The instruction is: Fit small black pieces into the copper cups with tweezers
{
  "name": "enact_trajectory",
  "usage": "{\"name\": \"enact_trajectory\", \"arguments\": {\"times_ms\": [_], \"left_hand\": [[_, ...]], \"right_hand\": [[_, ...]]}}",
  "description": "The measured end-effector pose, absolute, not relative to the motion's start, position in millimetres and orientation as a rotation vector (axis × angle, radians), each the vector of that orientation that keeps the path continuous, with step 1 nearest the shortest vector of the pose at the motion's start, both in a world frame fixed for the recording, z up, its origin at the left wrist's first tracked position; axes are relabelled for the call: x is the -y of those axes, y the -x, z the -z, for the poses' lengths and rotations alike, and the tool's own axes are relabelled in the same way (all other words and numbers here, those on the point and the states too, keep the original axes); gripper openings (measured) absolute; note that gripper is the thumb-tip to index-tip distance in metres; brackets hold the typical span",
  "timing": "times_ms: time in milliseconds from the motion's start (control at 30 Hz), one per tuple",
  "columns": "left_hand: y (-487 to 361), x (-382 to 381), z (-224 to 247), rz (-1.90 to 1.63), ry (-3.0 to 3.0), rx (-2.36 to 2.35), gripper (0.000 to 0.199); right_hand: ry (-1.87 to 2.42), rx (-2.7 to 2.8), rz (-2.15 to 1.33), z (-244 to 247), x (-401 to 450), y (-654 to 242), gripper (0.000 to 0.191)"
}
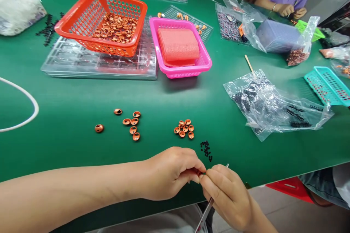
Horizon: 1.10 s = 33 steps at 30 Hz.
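Observation:
My left hand point(177, 173) pinches a small copper-coloured piece point(199, 173), mostly hidden by the fingertips. Against it, my right hand point(228, 194) is closed, its fingertips touching the left ones, with metal tweezers point(205, 216) held in the palm and pointing down toward me. Just above the hands lies a scatter of tiny black pieces point(206, 149). A cluster of copper cups point(185, 128) sits left of them, and more copper cups point(133, 121) lie farther left.
Behind stand an orange basket point(79, 36) of copper pieces on clear trays point(101, 69) and a pink basket point(203, 67) holding red foam point(179, 45). Plastic bags point(273, 105) lie right, near a teal basket point(328, 83). Other people's hands point(290, 10) work across the table.

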<state>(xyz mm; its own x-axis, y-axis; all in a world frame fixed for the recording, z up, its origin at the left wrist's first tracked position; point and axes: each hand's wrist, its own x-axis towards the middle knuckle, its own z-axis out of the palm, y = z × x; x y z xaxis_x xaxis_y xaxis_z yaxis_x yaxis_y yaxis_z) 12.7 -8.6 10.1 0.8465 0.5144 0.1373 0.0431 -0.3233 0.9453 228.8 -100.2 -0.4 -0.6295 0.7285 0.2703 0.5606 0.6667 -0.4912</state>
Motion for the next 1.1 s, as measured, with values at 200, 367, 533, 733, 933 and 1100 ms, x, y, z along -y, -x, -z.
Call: {"name": "enact_trajectory", "arguments": {"times_ms": [200,367,533,733,933,1100], "left_hand": [[-11.6,10.1,-9.3,-0.487,-1.849,-0.442,0.021],[-11.9,9.6,-10.2,-0.484,-1.859,-0.435,0.020],[-12.3,8.4,-11.6,-0.488,-1.851,-0.447,0.019],[-14.9,5.0,-13.1,-0.416,-1.781,-0.505,0.018],[-16.7,1.5,-16.3,-0.321,-1.455,-0.578,0.015],[-16.7,0.5,-17.3,-0.292,-1.249,-0.592,0.014]], "right_hand": [[1.021,2.451,-0.562,-5.6,95.8,-226.5,0.025],[1.059,2.453,-0.675,-7.5,93.0,-226.0,0.019],[1.055,2.465,-0.637,-13.6,89.2,-222.4,0.017],[1.142,2.388,-0.530,-11.1,88.0,-220.4,0.014],[1.185,2.058,-0.458,-2.5,99.6,-221.0,0.024],[1.265,1.791,-0.425,-1.3,108.6,-219.1,0.037]]}}
